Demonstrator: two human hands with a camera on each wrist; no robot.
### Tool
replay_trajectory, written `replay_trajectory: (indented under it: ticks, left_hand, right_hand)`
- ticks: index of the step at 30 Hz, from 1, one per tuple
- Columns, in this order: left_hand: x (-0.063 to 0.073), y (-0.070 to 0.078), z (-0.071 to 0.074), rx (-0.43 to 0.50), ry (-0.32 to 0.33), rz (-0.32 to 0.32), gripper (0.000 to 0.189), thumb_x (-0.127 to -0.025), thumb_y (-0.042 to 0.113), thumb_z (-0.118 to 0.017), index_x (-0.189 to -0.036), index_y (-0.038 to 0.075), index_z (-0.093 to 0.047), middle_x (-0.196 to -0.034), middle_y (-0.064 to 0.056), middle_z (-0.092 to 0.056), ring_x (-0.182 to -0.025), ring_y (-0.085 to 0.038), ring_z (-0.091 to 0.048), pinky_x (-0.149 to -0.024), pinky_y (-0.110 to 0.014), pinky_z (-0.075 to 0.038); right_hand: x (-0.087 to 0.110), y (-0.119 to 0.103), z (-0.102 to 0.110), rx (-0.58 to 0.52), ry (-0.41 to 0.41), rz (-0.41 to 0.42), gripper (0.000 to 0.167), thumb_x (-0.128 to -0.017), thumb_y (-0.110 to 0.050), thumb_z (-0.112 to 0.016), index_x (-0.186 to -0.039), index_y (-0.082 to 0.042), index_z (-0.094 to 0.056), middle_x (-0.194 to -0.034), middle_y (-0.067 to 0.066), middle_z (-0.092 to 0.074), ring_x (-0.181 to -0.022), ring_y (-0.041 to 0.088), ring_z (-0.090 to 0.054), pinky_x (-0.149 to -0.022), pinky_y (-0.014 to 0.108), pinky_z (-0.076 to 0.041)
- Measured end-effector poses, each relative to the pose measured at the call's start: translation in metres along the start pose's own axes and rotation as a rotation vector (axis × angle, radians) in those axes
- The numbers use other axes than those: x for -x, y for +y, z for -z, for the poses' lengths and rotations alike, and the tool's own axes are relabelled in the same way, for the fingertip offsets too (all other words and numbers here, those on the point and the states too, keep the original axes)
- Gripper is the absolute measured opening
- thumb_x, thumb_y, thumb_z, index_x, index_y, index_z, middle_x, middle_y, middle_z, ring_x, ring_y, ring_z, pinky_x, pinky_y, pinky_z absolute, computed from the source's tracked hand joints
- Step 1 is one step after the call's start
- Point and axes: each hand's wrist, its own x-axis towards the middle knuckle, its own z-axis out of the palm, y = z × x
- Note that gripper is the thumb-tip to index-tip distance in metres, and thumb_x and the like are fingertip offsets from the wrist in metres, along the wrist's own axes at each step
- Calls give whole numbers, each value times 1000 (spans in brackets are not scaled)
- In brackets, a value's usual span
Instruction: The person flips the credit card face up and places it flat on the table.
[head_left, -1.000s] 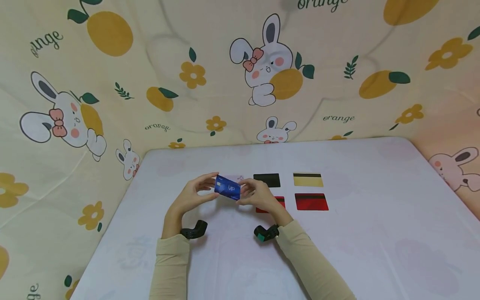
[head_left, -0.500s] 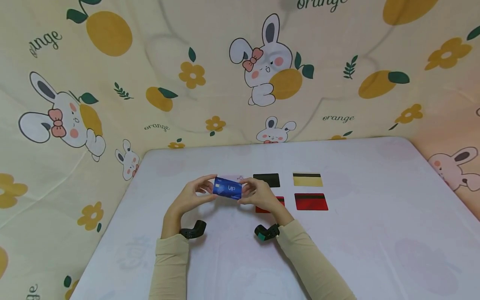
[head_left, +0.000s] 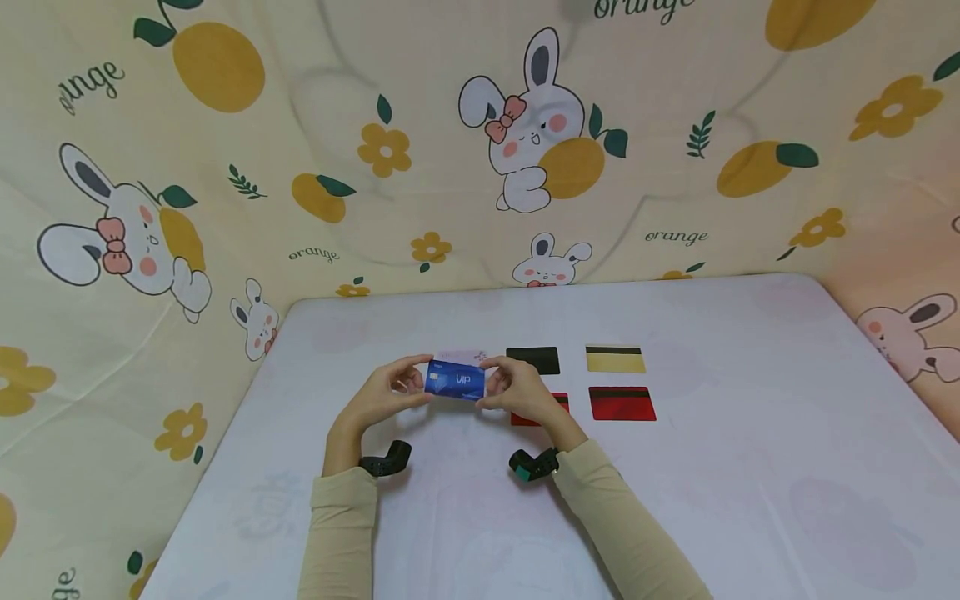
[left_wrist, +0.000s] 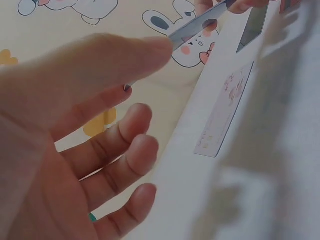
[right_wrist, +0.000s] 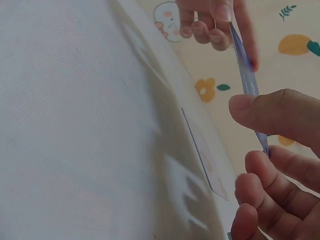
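A blue card marked "VIP" [head_left: 455, 381] is held up above the table, its printed face toward the head camera. My left hand [head_left: 390, 388] pinches its left end between thumb and index finger, the other fingers spread loosely below in the left wrist view. The right end is pinched by my right hand [head_left: 515, 388] in the same way. In both wrist views the blue card [right_wrist: 248, 82] appears nearly edge-on. Behind it a pale pinkish card [left_wrist: 225, 110] lies flat on the table, partly covered by the blue one in the head view.
To the right lie a black card [head_left: 534, 360], a gold card with a dark stripe [head_left: 616, 360] and a red card [head_left: 622, 404]. Another red card [head_left: 529, 420] is partly hidden behind my right hand. The white table [head_left: 712, 500] meets a patterned cloth backdrop [head_left: 450, 83].
The blue card has turned from tilted and angled to nearly level and facing the head camera. Both hands keep their pinch; the left hand has lowered slightly. More of the pale card shows behind.
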Motion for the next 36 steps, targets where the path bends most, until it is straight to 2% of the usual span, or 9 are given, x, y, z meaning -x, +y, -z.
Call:
replay_trajectory:
  ticks: [4,7,14,24,36]
  left_hand:
    - [-1,1,0,2,-16,39,63,-82,5,-73,-139,-1,-47,-96,-28,-57,-85,-26,-51,-74,-26,-43]
    - [-2,0,-1,-4,-27,65,62,-82,4,-73,-138,-1,-48,-95,-27,-56,-84,-24,-49,-73,-26,-43]
    - [0,-6,-1,-18,-25,58,60,-80,13,-76,-136,7,-53,-88,-14,-57,-77,-14,-47,-66,-21,-41]
    - [-1,-13,-1,-44,-58,70,61,-80,15,-77,-135,7,-54,-87,-12,-59,-73,-11,-47,-65,-20,-41]
    - [-1,-18,-3,-30,-95,87,60,-79,13,-78,-133,2,-54,-84,-9,-58,-67,-9,-44,-60,-19,-37]
  right_hand:
    - [0,0,0,-5,-2,-7,57,-71,-7,-82,-122,-2,-60,-77,7,-59,-67,12,-47,-57,19,-40]
    - [-1,0,-1,-4,-4,-18,57,-71,-7,-82,-122,-2,-60,-73,3,-57,-62,11,-46,-55,20,-38]
    - [-2,1,-2,15,-1,-38,57,-69,-7,-83,-121,-2,-60,-71,0,-56,-56,9,-44,-51,20,-35]
    - [0,2,-3,33,-21,-35,56,-70,-9,-83,-121,-1,-60,-68,3,-60,-59,10,-49,-59,23,-41]
    - [-1,3,-6,75,-40,-100,55,-72,-10,-83,-122,-4,-61,-63,1,-59,-54,10,-51,-59,22,-41]
